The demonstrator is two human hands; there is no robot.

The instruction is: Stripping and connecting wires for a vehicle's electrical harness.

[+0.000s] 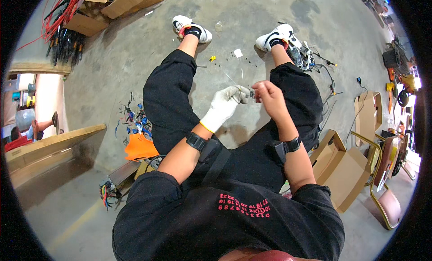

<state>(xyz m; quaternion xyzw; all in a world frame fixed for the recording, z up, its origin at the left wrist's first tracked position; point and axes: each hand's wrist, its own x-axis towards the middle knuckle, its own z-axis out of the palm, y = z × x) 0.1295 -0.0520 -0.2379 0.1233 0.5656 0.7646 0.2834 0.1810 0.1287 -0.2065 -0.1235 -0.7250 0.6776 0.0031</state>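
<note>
Between my knees, my left hand (pixel 225 105) wears a white glove with a yellow cuff edge. Its fingers are closed on a thin white strip (pixel 231 79) that sticks out toward the far side. Bare and close beside it, my right hand (pixel 271 99) has its fingers pinched together. A small dark piece (pixel 252 94) shows between the two sets of fingertips, too small to name. Beyond the hands lie a white square scrap (pixel 237 53), a yellow piece (pixel 213 59) and several tiny dark bits on the floor.
By my left leg are a heap of blue and black connectors (pixel 138 119), an orange cloth (pixel 140 147) and a metal box with coloured wires (pixel 121 180). To the right are cables (pixel 332 83), opened cardboard boxes (pixel 344 171) and a chair (pixel 388 207). A wooden beam (pixel 58 146) runs at left.
</note>
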